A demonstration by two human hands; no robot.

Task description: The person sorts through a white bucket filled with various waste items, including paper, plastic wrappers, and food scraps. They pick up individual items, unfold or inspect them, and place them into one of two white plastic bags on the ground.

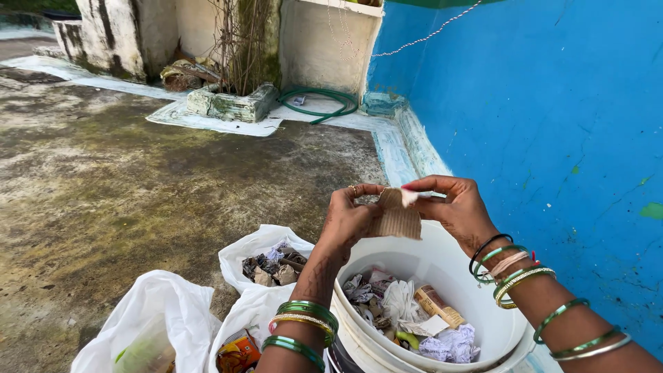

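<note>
Brown corrugated cardboard piece [396,215] is pinched between the fingers of the left hand [349,220] and right hand [452,207], both closed on it, above a white bucket [452,259] of crumpled paper scraps, beside white plastic bags [173,311].

Directly above the white bucket [507,331] the space is taken up by the left hand [349,221], the right hand [456,211] and the piece of cardboard [397,217] pinched between them. Left of the bucket, passage at ground level is blocked by white plastic bags [259,304], beyond which bare concrete floor [103,173] is left open. Right of the bucket, room is closed off by the blue wall [552,117] close beside it.
</note>
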